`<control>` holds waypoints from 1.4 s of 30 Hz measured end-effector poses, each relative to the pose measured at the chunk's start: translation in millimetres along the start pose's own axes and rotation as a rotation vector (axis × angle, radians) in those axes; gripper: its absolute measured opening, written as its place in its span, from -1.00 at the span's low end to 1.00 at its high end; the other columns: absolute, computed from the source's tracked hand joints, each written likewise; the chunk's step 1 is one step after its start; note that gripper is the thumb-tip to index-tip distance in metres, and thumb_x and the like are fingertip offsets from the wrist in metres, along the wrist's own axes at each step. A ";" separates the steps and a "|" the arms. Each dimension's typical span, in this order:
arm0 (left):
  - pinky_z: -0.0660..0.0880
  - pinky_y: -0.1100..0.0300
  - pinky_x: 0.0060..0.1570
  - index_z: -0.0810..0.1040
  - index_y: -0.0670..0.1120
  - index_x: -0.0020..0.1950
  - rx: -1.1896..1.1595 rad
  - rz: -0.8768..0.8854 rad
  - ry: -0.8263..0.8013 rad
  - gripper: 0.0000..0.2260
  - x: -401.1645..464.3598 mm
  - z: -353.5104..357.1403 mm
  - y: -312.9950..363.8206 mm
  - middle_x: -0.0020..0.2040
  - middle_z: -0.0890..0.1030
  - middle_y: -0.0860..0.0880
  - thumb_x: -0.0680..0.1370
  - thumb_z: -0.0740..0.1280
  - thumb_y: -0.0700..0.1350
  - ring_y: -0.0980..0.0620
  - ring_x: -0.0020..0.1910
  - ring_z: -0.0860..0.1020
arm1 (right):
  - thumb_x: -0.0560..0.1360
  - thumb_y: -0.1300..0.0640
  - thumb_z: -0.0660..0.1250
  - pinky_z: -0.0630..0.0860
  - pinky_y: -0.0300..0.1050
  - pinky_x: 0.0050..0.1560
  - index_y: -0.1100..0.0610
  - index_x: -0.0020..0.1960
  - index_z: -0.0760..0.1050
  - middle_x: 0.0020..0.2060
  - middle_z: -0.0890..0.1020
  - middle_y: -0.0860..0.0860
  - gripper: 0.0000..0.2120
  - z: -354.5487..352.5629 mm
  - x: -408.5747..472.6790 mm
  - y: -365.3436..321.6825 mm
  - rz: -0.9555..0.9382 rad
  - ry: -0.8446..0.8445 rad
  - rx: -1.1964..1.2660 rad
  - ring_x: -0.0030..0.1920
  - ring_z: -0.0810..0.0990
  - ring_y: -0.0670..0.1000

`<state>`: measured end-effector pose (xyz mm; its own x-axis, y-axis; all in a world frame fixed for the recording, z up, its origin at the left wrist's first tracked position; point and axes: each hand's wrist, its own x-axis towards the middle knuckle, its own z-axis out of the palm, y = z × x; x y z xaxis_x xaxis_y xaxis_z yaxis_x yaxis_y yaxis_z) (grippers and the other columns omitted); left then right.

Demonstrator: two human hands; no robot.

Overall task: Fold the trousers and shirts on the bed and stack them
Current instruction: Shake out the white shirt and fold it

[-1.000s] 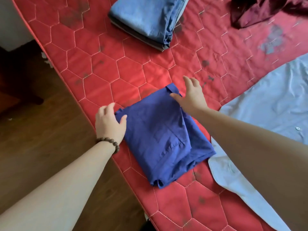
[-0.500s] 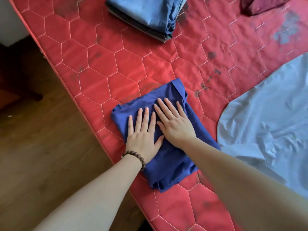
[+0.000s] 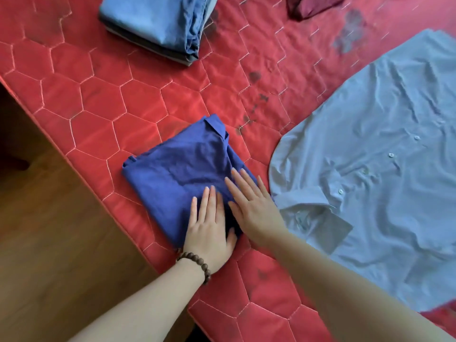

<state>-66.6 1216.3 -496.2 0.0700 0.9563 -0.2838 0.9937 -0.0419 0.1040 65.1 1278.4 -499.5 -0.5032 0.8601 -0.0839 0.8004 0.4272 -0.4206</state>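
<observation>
Both flat-fingered grips, left hand (image 3: 209,230) and right hand (image 3: 254,206), are pressing the folded navy shirt (image 3: 182,169); lifting carelessly risks it unfolding beneath them.

The bed (image 3: 153,114) carried a red quilted cover with hexagon stitching and dark stains. On it lay a folded dark-blue garment (image 3: 182,169) near the edge, a folded light-blue stack (image 3: 158,23) farther back, a pale-blue shirt (image 3: 385,154) spread flat, and a maroon garment (image 3: 311,6).
</observation>
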 end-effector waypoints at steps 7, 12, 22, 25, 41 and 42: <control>0.15 -0.08 0.45 0.28 -0.20 0.48 -0.238 0.380 0.057 -0.36 1.5 0.2 109.6 0.50 0.16 -0.25 0.46 0.34 0.00 -0.18 0.51 0.14 | 0.55 0.23 0.10 -0.23 0.14 0.48 -0.14 0.55 -0.16 0.55 -0.22 -0.08 -0.30 -63.9 12.0 102.2 -0.112 -0.456 -0.435 0.54 -0.23 0.05; 0.20 -0.03 0.44 0.29 0.01 0.49 -0.028 0.531 -0.049 -0.37 -16.7 28.9 141.3 0.52 0.18 -0.17 0.48 0.30 0.21 -0.09 0.51 0.14 | 0.61 0.18 0.10 0.04 -0.02 0.46 -0.19 0.52 0.09 0.53 0.09 -0.07 -0.45 -66.7 15.7 114.3 -0.187 -0.433 -0.398 0.51 0.08 0.01; 0.45 -0.08 0.24 0.60 -0.19 0.16 -0.387 0.328 0.329 -0.64 -34.1 35.3 168.4 0.25 0.54 -0.21 0.38 0.49 -0.19 -0.17 0.24 0.53 | 0.51 0.00 0.26 0.34 -0.03 0.09 0.15 -0.04 0.59 -0.12 0.58 0.11 -0.76 -90.5 -114.9 173.2 0.300 -0.070 -0.269 0.04 0.52 0.17; 0.33 0.10 0.35 0.32 -0.20 0.43 -0.670 -0.043 0.135 -0.30 -43.6 30.5 187.3 0.35 0.39 -0.16 0.37 0.53 -0.09 -0.09 0.33 0.40 | 0.48 0.13 0.29 0.39 0.00 -0.06 0.23 -0.15 0.58 -0.19 0.60 0.17 -0.82 -96.6 -157.4 182.7 0.499 0.028 -0.181 -0.06 0.54 0.23; 0.41 0.32 -0.30 0.48 -0.04 -0.15 -1.302 -0.221 -0.053 -0.89 -46.4 -79.4 290.3 -0.25 0.55 0.04 0.57 0.30 -0.09 0.06 -0.27 0.49 | 0.49 0.08 0.39 0.31 -0.13 -0.09 0.11 -0.09 0.53 -0.09 0.61 0.03 -0.89 -252.5 -268.4 180.3 0.692 0.338 0.282 0.03 0.54 0.11; 0.46 0.23 -0.22 0.49 -0.02 -0.16 -1.315 -0.184 -0.052 -0.89 -45.5 -105.8 293.4 -0.23 0.57 0.02 0.57 0.31 -0.10 0.02 -0.22 0.52 | 0.48 0.10 0.41 0.36 -0.10 -0.02 0.11 -0.10 0.52 -0.07 0.62 0.04 -0.90 -278.5 -272.1 174.1 0.681 0.360 0.309 0.06 0.54 0.11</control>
<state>212.5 1191.1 -351.9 -0.0226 0.9046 -0.4257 0.1670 0.4232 0.8905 432.1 1196.3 -298.3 0.2365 0.9618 -0.1382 0.7399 -0.2704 -0.6160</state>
